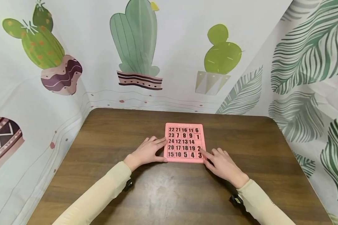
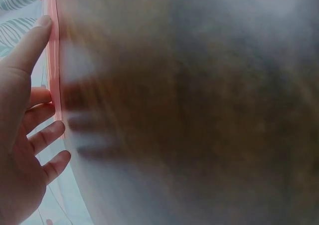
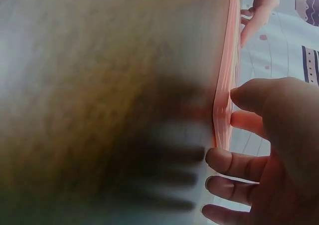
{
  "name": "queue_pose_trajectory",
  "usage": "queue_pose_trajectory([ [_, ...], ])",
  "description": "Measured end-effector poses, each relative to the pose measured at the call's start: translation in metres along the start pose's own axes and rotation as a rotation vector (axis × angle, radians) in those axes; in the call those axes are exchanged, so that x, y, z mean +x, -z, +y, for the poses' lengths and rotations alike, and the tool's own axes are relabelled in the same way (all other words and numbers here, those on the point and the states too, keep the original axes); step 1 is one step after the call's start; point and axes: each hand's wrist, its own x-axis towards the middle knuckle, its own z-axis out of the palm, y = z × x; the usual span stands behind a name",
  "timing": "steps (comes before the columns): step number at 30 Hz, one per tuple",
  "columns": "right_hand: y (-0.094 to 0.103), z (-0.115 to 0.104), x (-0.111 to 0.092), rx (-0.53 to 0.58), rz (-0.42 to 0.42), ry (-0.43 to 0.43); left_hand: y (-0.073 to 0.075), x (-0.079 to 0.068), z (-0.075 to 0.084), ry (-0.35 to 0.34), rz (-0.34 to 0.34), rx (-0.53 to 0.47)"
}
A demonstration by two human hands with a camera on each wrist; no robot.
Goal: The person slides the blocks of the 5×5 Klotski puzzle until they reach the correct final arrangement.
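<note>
A pink number sliding puzzle (image 1: 185, 160) lies flat on the table, its tiles in rows with black numerals. One gap shows in the right column, beside the 14 tile (image 1: 192, 142). My left hand (image 1: 148, 151) rests against the puzzle's left side, thumb near the close left corner and fingers extended along the edge. At the lower right is my right hand (image 1: 222, 163): its index fingertip touches the 2 tile (image 1: 198, 148), while the thumb lies against the near right corner. Both wrist views show the puzzle's pink side edge (image 2: 54, 50) beside the thumb, but not the numerals.
The puzzle lies toward the far side of a dark wooden table (image 1: 163, 193). Behind it hangs a white cloth (image 1: 180, 62) printed with cacti and leaves. A black band (image 1: 236, 200) sits at the right wrist, another (image 1: 128, 184) at the left.
</note>
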Motion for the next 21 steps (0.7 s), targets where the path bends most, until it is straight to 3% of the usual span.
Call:
queue_pose_trajectory([
  [21, 0.002, 0.007, 0.016, 0.047, 0.002, -0.035, -0.002, -0.001, 0.001, 0.023, -0.006, -0.017],
])
